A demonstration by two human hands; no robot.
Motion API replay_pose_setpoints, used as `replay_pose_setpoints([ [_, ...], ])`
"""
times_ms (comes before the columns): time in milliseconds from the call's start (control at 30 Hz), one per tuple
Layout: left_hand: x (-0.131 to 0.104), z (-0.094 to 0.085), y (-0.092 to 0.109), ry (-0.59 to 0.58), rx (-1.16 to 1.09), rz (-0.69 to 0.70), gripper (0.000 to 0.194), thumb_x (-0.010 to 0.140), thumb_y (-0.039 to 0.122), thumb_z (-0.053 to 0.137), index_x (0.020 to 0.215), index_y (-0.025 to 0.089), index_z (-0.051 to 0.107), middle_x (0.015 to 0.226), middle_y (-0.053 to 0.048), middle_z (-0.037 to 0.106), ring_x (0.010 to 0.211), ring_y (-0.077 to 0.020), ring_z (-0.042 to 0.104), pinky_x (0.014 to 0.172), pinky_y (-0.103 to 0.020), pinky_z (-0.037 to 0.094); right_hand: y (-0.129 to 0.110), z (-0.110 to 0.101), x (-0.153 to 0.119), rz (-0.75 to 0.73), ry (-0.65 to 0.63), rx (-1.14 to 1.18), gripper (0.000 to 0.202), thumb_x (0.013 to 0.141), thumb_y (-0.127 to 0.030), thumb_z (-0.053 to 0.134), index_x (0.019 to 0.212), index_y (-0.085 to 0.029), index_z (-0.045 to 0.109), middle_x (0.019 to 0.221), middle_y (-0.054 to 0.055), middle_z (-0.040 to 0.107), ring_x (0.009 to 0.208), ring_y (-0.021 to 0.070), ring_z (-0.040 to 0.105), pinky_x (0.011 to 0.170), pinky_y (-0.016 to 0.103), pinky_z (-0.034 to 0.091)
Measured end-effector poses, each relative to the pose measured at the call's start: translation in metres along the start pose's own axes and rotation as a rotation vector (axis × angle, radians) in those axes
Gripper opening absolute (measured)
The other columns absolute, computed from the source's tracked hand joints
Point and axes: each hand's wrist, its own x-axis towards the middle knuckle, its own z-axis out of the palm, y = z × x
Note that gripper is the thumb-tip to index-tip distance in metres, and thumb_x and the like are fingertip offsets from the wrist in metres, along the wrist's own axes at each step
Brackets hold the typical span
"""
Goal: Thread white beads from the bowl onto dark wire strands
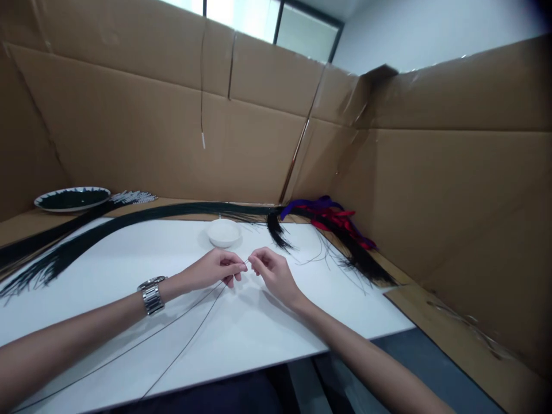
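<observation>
Above the white board (181, 345), my left hand (219, 268) pinches a thin dark cord (190, 339) near its end. Two strands of it run from under my fingers down to the lower left, toward the board's front edge. My right hand (272, 272) is just to the right, its thumb and fingertips closed on the cord's short tip. The fingertips of the two hands are a small gap apart. Just behind my hands sits a small white dish (223, 232). A metal watch (152, 294) is on my left wrist.
A long bundle of dark cords (129, 216) arches across the back of the board. Purple ribbon (321, 202) and red ribbon (336, 219) lie back right, a patterned plate (73, 199) back left. Cardboard walls (142, 132) enclose the table; a white-tipped cord (203, 140) hangs there.
</observation>
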Motion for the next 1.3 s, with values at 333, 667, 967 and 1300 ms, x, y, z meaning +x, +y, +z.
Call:
replay_pose_setpoints([
  [333,-0.009,-0.013,-0.012,0.087,0.123,-0.087,0.040,0.090,0.055,0.056,0.094,0.017,0.068,0.054,0.006,0.047,0.040,-0.0096,0.049,0.042,-0.020,0.040,0.031,0.019,0.010,0.217,-0.140,0.264,0.031,0.088,-0.048,0.065,0.084,-0.018,0.062,0.067,-0.002,0.057,0.055,0.0109,0.050,0.054,0.025,0.039],
  [667,-0.018,-0.010,-0.023,0.090,0.009,-0.121,0.033,0.092,0.051,0.056,0.088,0.018,0.062,0.046,0.008,0.041,0.036,-0.0073,0.035,0.039,-0.020,0.025,0.035,0.024,0.024,0.163,-0.312,0.319,0.037,0.093,-0.052,0.056,0.086,-0.017,0.066,0.070,0.001,0.059,0.061,0.0129,0.051,0.056,0.026,0.040],
  [967,-0.023,-0.010,-0.019,0.110,0.037,-0.101,0.038,0.092,0.056,0.056,0.086,0.018,0.060,0.048,0.008,0.038,0.038,-0.0065,0.033,0.041,-0.021,0.024,0.026,0.025,0.027,0.128,-0.364,0.216,0.026,0.084,-0.043,0.069,0.083,-0.017,0.065,0.074,0.000,0.061,0.066,0.0126,0.051,0.060,0.025,0.039],
  [1300,-0.025,-0.010,-0.018,0.108,0.027,-0.121,0.039,0.092,0.056,0.055,0.087,0.018,0.060,0.055,0.008,0.043,0.037,-0.0056,0.036,0.039,-0.020,0.024,0.034,0.027,0.026,0.158,-0.376,0.291,0.028,0.084,-0.045,0.068,0.083,-0.018,0.061,0.068,-0.002,0.058,0.059,0.0111,0.050,0.055,0.024,0.040],
])
